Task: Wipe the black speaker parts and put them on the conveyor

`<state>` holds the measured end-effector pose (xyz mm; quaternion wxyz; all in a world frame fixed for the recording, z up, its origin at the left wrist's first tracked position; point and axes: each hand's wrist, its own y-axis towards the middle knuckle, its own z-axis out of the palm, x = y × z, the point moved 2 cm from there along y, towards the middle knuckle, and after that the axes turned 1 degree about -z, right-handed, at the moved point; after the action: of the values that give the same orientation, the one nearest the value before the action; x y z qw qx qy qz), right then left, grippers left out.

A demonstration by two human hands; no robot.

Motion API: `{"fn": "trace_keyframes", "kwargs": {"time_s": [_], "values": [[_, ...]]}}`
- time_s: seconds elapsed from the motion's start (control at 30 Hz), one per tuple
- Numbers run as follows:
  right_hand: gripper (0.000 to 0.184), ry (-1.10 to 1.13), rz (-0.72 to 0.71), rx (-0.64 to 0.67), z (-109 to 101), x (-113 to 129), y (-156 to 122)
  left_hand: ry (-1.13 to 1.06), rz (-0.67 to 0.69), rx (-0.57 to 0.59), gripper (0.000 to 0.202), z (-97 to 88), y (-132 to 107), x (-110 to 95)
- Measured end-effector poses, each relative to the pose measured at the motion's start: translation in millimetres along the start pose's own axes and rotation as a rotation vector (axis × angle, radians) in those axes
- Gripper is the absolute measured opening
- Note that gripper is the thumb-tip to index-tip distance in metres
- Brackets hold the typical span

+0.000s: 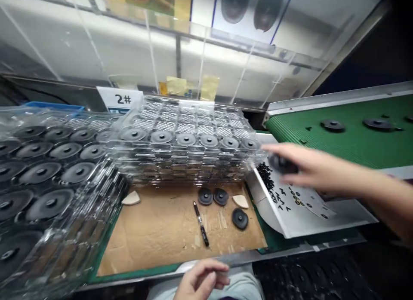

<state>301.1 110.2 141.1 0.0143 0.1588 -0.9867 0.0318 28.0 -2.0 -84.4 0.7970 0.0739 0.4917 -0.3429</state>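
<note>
My right hand (303,166) reaches leftward from the right side, its fingers closed around a black round disc part (282,164), just past the right end of a stack of clear plastic trays (190,162). The top tray holds a row of black discs (185,139). My left hand (201,280) rests low at the bottom centre near my lap, fingers loosely curled with nothing visible in them. Three loose black discs (221,197) and a black pen (201,223) lie on the brown cardboard sheet (155,240).
A second stack of clear trays filled with black discs (41,175) stands at the left. A green conveyor belt (348,136) at the right carries more discs (332,125). A white metal chute (303,218) slopes down from it. A "2#" label (120,99) stands behind.
</note>
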Motion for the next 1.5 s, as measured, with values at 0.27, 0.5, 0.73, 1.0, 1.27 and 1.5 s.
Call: {"fn": "trace_keyframes", "kwargs": {"time_s": [0.27, 0.5, 0.73, 1.0, 1.27, 1.5], "values": [[0.067, 0.69, -0.509, 0.041, 187, 176, -55, -0.572, -0.22, 0.177, 0.061, -1.2, -18, -14], [0.06, 0.69, -0.118, 0.114, 215, 191, -27, -0.828, -0.242, 0.017, 0.047, -47.4, -59, 3], [0.022, 0.423, 0.354, -0.042, 267, 165, 12, -1.015, -0.012, -0.123, 0.047, -82.9, -81, -3], [0.016, 0.417, 0.159, 0.057, 252, 203, 68, -0.968, 0.06, -0.215, 0.051, -97.7, -90, -3], [0.023, 0.338, 0.129, 0.048, 239, 244, 139, -0.903, 0.182, -0.216, 0.05, -106.8, -99, 1], [0.04, 0.398, -0.093, 0.078, 234, 290, 182, -0.878, 0.205, -0.236, 0.044, -113.0, -105, -2]]}}
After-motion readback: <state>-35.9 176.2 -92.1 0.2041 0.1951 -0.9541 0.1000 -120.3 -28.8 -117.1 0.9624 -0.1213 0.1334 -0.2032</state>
